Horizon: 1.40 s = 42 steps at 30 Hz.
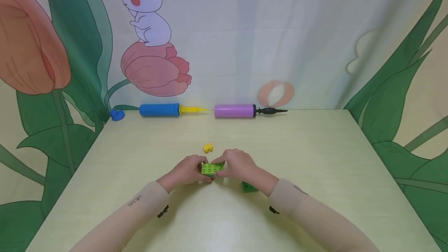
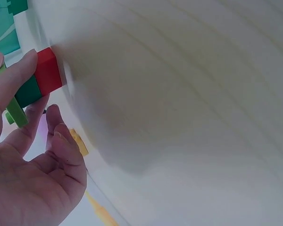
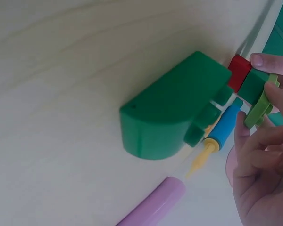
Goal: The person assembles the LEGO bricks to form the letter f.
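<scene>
Near the middle of the table, both hands hold one small stack of toy building bricks. On top is a flat light green studded brick (image 1: 209,167), above a dark green brick (image 2: 28,92) and a red brick (image 2: 49,73). The left hand (image 1: 189,170) grips the stack from the left, its thumb against the lower bricks. From the other side the right hand (image 1: 239,163) pinches the light green brick. Close beneath the right forearm lies a larger dark green brick (image 3: 170,103) with a rounded end. Just beyond the hands sits a yellow brick (image 1: 208,148).
Along the table's back edge lie a blue hand pump (image 1: 160,110) with a yellow nozzle and a purple hand pump (image 1: 234,111) with a black nozzle. A small blue piece (image 1: 117,115) is at the back left corner. Behind hangs a printed curtain (image 1: 224,30).
</scene>
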Each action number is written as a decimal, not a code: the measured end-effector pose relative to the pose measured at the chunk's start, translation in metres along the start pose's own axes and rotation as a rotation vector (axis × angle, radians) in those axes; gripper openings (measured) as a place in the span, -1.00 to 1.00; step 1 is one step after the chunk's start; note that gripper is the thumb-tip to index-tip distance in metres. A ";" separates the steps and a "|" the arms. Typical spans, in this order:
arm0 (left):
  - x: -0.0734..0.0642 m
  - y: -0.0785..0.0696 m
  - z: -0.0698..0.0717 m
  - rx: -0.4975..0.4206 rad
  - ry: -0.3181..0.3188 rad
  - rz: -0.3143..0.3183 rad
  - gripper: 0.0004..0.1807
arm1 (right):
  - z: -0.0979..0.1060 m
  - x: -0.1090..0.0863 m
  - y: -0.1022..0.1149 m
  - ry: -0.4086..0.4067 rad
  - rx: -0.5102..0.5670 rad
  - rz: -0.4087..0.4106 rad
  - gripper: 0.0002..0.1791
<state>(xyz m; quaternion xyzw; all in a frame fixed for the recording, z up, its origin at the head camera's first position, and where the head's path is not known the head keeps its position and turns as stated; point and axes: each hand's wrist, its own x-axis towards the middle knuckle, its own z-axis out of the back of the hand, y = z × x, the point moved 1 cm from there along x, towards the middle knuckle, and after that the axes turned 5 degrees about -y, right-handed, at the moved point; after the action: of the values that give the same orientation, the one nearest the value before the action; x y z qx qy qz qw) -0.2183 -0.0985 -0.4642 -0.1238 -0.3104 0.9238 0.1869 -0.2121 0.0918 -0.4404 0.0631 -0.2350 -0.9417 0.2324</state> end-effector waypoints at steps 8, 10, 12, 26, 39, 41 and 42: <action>-0.001 0.002 -0.001 -0.017 -0.005 0.004 -0.67 | -0.002 0.000 -0.002 0.010 0.038 -0.018 -0.56; -0.001 0.003 -0.001 -0.016 -0.005 0.006 -0.67 | -0.002 0.000 -0.002 0.007 0.030 -0.011 -0.57; -0.001 0.003 -0.001 -0.018 -0.003 0.008 -0.66 | -0.001 0.000 0.000 0.005 0.015 -0.005 -0.57; 0.001 0.006 -0.002 -0.027 0.008 -0.009 -0.66 | 0.002 -0.001 0.004 0.012 -0.027 0.009 -0.57; 0.001 0.005 -0.002 -0.051 0.032 0.021 -0.63 | 0.010 0.014 -0.009 -0.044 0.006 -0.039 -0.67; 0.000 0.005 -0.002 -0.058 0.036 0.031 -0.62 | 0.010 0.019 -0.011 -0.056 -0.012 -0.046 -0.71; 0.000 0.005 -0.002 -0.058 0.038 0.035 -0.62 | 0.010 0.021 -0.012 -0.061 -0.018 -0.049 -0.72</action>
<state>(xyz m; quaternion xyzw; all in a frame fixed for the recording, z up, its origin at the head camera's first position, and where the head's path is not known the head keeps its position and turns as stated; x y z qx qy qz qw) -0.2191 -0.1008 -0.4689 -0.1520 -0.3311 0.9151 0.1730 -0.2382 0.0953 -0.4374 0.0382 -0.2318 -0.9507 0.2025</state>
